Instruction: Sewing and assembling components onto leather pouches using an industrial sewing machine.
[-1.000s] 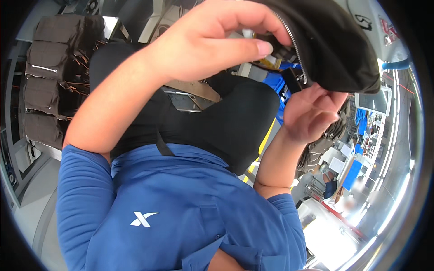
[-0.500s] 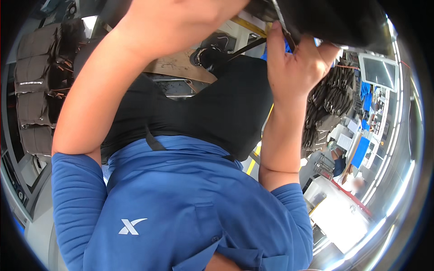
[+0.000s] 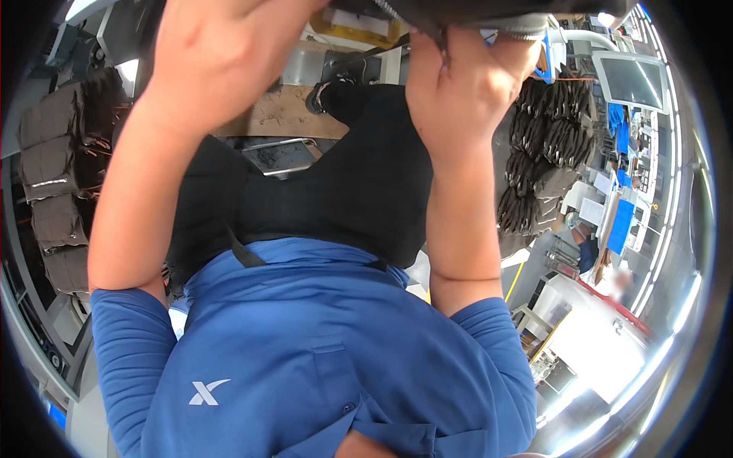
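My left hand [image 3: 221, 57] is at the top left, its fingers running up past the top edge, so their grip is hidden. A dark zippered fabric piece [image 3: 481, 11], perhaps a bag, fills the top middle, with a silver zipper edge showing. Beneath it, my right hand [image 3: 466, 88] has its fingers closed on the fabric's lower edge, thumb near a dark strip.
Stacked dark fabric bundles [image 3: 57, 175] stand at my left, more piles [image 3: 542, 137] at my right. Below my hands are a wooden board [image 3: 282, 107] and a metal frame. A screen [image 3: 630, 80], worktables and a seated person [image 3: 603, 278] are farther right.
My left hand has moved up and leftward. My right hand has turned, risen and shifted left onto the fabric's edge. The fabric has moved up, mostly out of view.
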Action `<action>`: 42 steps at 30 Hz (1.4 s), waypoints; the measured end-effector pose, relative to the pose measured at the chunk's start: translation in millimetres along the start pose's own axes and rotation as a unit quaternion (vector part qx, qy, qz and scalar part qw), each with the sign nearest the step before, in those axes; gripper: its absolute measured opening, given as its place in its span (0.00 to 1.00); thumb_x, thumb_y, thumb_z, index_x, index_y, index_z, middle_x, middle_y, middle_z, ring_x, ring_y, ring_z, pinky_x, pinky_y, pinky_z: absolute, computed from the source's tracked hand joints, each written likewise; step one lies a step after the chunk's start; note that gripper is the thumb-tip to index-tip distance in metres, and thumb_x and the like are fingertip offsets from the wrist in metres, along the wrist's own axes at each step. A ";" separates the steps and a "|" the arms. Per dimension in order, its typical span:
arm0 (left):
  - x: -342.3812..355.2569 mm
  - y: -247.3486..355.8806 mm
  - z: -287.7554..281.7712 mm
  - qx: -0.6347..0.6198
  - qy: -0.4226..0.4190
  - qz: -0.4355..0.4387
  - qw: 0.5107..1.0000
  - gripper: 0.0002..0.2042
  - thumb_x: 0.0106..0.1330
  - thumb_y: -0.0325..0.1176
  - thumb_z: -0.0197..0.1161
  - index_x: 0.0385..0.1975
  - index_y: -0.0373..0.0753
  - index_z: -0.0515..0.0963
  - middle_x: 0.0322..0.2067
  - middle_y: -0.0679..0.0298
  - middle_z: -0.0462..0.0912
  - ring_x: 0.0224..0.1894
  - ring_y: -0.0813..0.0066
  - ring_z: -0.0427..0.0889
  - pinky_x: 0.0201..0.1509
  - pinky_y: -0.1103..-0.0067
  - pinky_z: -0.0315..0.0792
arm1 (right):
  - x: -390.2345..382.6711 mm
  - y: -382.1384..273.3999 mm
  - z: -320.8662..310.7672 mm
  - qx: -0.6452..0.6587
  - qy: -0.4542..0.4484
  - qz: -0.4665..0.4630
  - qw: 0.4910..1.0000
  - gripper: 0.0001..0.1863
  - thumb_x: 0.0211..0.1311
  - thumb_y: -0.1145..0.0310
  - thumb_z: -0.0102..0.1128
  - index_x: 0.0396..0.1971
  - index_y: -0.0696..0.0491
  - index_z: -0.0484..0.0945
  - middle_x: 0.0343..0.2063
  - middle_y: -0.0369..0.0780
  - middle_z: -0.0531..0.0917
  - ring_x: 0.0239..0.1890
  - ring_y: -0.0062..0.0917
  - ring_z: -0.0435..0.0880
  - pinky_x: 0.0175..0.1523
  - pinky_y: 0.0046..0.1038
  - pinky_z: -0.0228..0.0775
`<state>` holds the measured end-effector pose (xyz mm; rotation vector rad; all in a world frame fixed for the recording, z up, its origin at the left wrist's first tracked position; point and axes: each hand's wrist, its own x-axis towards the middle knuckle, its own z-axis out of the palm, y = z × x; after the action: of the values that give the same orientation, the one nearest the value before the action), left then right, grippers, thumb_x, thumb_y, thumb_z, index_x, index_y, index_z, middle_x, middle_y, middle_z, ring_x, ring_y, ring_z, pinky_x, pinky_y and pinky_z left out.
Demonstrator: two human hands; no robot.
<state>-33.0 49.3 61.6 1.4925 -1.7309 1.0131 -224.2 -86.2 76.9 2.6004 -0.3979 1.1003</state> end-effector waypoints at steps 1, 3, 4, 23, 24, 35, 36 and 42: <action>-1.8 4.7 -7.0 -0.004 -0.082 -0.057 0.995 0.07 0.55 0.20 0.69 0.33 0.33 0.83 0.38 0.59 0.83 0.40 0.66 0.81 0.45 0.76 0.74 | -3.2 -0.7 0.2 -0.025 -0.031 0.021 0.999 0.24 0.54 0.63 0.74 0.48 0.61 0.80 0.50 0.49 0.80 0.57 0.42 0.77 0.66 0.39 0.68; -5.9 2.2 -20.3 -0.134 -0.042 -0.048 0.989 0.04 0.58 0.26 0.66 0.32 0.35 0.82 0.35 0.59 0.83 0.37 0.66 0.81 0.39 0.72 0.72 | -23.8 6.5 0.4 0.080 -0.004 -0.002 0.997 0.26 0.44 0.57 0.78 0.40 0.58 0.80 0.46 0.49 0.79 0.51 0.42 0.77 0.55 0.45 0.67; -10.1 4.7 -25.3 -0.173 0.000 -0.060 0.983 0.04 0.54 0.26 0.67 0.28 0.35 0.81 0.33 0.58 0.81 0.35 0.64 0.80 0.36 0.72 0.70 | -31.6 1.3 -5.9 0.133 0.014 0.016 0.991 0.24 0.45 0.57 0.75 0.37 0.57 0.80 0.40 0.49 0.81 0.47 0.43 0.78 0.52 0.44 0.67; -22.5 6.0 -23.2 -0.345 -0.095 -0.256 0.898 0.25 0.49 0.34 0.74 0.49 0.33 0.82 0.42 0.54 0.81 0.44 0.59 0.80 0.52 0.68 0.74 | 11.0 -8.6 -14.8 0.291 -0.093 0.061 0.950 0.24 0.51 0.65 0.72 0.50 0.55 0.81 0.47 0.44 0.84 0.55 0.43 0.80 0.61 0.42 0.69; -14.7 4.2 -23.6 -0.311 -0.090 -0.250 0.912 0.28 0.47 0.34 0.77 0.51 0.35 0.82 0.46 0.54 0.80 0.46 0.58 0.80 0.53 0.67 0.75 | 10.1 -10.1 -15.1 0.295 -0.084 0.048 0.950 0.21 0.50 0.65 0.72 0.46 0.55 0.82 0.44 0.42 0.85 0.54 0.42 0.80 0.60 0.43 0.69; -17.0 16.1 -15.0 -0.272 -0.126 -0.121 0.946 0.21 0.45 0.33 0.78 0.42 0.41 0.87 0.40 0.61 0.80 0.39 0.62 0.77 0.45 0.68 0.73 | 0.4 -10.1 -9.8 0.323 -0.093 0.306 0.891 0.13 0.56 0.64 0.72 0.20 0.54 0.77 0.18 0.39 0.75 0.28 0.31 0.74 0.37 0.34 0.66; -16.1 16.2 -13.9 -0.275 -0.129 -0.119 0.945 0.21 0.45 0.33 0.78 0.42 0.41 0.87 0.40 0.61 0.80 0.39 0.62 0.77 0.45 0.68 0.73 | 1.1 -7.9 -5.1 0.344 -0.126 0.338 0.867 0.14 0.58 0.64 0.71 0.21 0.54 0.77 0.18 0.39 0.74 0.28 0.31 0.74 0.37 0.34 0.66; -14.8 18.1 -7.6 -0.264 -0.102 -0.092 0.955 0.18 0.47 0.31 0.80 0.40 0.40 0.86 0.35 0.64 0.80 0.38 0.63 0.77 0.44 0.69 0.72 | -11.0 -8.8 9.4 0.474 -0.150 0.406 0.767 0.14 0.66 0.69 0.65 0.22 0.57 0.74 0.23 0.35 0.71 0.27 0.17 0.68 0.33 0.25 0.62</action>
<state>-48.7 64.4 50.2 1.3981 -1.7788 0.2684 -222.3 -80.1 61.2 3.6525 -1.4983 1.3473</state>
